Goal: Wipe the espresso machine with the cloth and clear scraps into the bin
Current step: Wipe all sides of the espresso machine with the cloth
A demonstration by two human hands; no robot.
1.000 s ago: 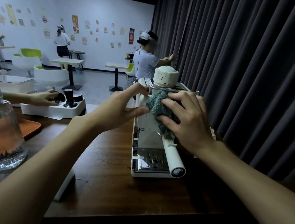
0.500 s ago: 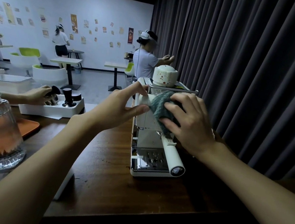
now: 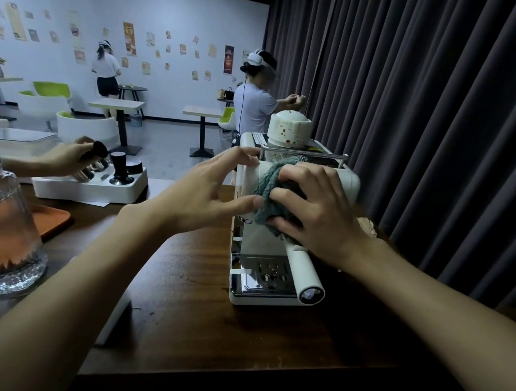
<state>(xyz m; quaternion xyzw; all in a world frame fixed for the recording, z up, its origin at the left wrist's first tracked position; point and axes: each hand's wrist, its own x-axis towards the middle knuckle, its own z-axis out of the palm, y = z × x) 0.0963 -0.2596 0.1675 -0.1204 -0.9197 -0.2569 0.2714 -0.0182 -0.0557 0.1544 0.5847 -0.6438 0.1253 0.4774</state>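
Curtain point(image 3: 442, 117) flanks espresso machine point(image 3: 262, 242) right, tabletop point(image 3: 188, 282) stretches left.

1. Espresso machine point(image 3: 259, 244): cream plastic shell, smooth, matt; drip tray point(image 3: 259, 283) polished metal, mirror-bright.
2. Cloth point(image 3: 267, 183): grey-green knit, coarse, fuzzy.
3. Surface point(image 3: 196, 298): dark wood, grain visible, low sheen.
4. Jar point(image 3: 4, 231): clear glass, glossy.
5. Curtain point(image 3: 442, 117): dark fabric, matt.

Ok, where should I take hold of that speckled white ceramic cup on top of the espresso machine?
Come from above and grip the speckled white ceramic cup round its straight side wall: its domed top shows no handle, and the metal rail on the white espresso machine blocks a low frontal grip.
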